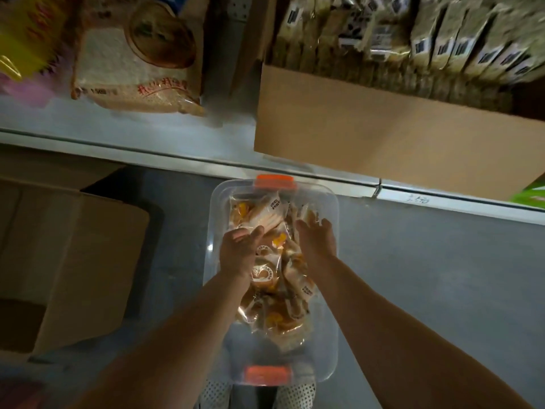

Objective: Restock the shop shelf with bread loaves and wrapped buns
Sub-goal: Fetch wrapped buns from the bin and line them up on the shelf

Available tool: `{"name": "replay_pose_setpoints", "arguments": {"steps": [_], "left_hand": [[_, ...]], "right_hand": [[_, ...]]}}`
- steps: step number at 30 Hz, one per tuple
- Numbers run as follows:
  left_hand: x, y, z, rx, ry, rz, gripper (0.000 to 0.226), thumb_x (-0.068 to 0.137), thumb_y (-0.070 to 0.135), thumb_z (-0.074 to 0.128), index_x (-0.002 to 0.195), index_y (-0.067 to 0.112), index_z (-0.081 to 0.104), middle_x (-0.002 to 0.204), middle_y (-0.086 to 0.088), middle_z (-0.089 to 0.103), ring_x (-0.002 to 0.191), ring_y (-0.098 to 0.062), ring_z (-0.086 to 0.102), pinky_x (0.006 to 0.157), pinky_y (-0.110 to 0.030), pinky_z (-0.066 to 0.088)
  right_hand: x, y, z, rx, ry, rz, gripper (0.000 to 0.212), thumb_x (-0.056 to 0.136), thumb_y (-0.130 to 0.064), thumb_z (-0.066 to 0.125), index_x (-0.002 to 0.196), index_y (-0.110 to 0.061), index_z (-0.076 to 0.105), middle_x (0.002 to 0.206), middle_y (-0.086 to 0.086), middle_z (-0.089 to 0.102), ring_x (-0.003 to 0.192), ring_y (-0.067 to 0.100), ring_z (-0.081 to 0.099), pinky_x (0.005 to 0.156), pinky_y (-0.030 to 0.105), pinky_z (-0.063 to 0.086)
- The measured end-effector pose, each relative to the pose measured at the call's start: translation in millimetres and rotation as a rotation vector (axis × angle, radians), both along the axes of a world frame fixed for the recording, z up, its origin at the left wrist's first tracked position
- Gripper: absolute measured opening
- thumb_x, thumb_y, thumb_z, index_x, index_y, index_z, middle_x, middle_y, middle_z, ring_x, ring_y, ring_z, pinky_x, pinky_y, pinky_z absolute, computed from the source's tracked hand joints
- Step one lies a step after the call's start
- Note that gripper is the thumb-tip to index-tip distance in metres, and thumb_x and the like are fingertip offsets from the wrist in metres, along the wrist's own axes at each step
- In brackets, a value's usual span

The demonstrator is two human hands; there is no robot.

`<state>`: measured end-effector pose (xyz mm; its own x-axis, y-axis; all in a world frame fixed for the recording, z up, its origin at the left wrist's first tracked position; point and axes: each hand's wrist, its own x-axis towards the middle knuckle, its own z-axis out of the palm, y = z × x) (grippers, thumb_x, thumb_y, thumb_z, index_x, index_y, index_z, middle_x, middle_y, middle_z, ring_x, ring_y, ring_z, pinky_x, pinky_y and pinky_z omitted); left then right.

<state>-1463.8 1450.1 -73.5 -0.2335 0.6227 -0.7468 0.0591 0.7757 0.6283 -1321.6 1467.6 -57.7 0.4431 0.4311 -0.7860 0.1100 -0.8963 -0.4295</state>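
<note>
A: Which step are you on?

B: Picking, I'd judge. Both your hands are down in the bin (330,290) on the floor, among the buns (277,276). None has left it yet.

A: What is your left hand (239,252) doing?

B: It sits over the left side of the pile, fingers bent inward and touching one wrapped bun (262,218) near the far end. Whether it has truly closed on the packet I cannot tell; the palm hides the contact.

A: And your right hand (317,237)?

B: Fingers fairly straight, reaching into the far right corner, tips on or among the wrappers. It looks loose, not clamped, and holds nothing I can make out.

A: Where should they go?

B: The shelf (153,146) runs just beyond the bin. A loaf (132,81) already lies on it at the left, and a cardboard box (383,134) sits at the right with packets (442,45) standing behind it. The bare stretch between loaf and box seems the likely spot.

A: So what does the next move call for?

B: Gather a few buns between both palms, squeeze lightly so the slippery wrappers don't slide out, then lift clear of the bin's rim before you swing up to the shelf.
</note>
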Motion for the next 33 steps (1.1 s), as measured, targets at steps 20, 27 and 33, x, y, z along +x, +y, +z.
{"name": "replay_pose_setpoints", "arguments": {"steps": [20, 27, 33], "left_hand": [[1.2, 14.1, -24.0, -0.259, -0.286, 0.452, 0.040, 0.098, 0.051, 0.056, 0.108, 0.014, 0.068, 0.106, -0.010, 0.071, 0.094, -0.022, 0.072, 0.095, -0.037, 0.058], [6.5, 16.9, -23.8, -0.400, -0.351, 0.507, 0.044, 0.094, 0.050, 0.062, 0.118, 0.014, 0.061, 0.102, -0.009, 0.072, 0.092, -0.027, 0.076, 0.082, -0.040, 0.061], [3.2, 19.3, -28.2, -0.450, -0.350, 0.563, 0.051, 0.091, 0.048, 0.067, 0.120, 0.008, 0.062, 0.101, -0.013, 0.072, 0.091, -0.027, 0.075, 0.071, -0.038, 0.062]], "right_hand": [[-11.4, -10.9, -34.4, -0.030, -0.019, -0.115, 0.027, 0.095, -0.038, 0.062, 0.112, -0.019, 0.053, 0.098, 0.000, 0.060, 0.075, 0.015, 0.059, 0.060, 0.029, 0.050], [-14.1, -10.9, -52.6, -0.045, 0.074, -0.248, 0.046, 0.090, -0.043, 0.070, 0.129, -0.026, 0.055, 0.112, 0.001, 0.060, 0.093, 0.020, 0.058, 0.087, 0.039, 0.054], [-11.6, -18.1, -60.8, -0.113, 0.105, -0.255, 0.065, 0.076, -0.054, 0.080, 0.127, -0.021, 0.057, 0.104, 0.002, 0.066, 0.098, 0.025, 0.062, 0.083, 0.040, 0.053]]}}
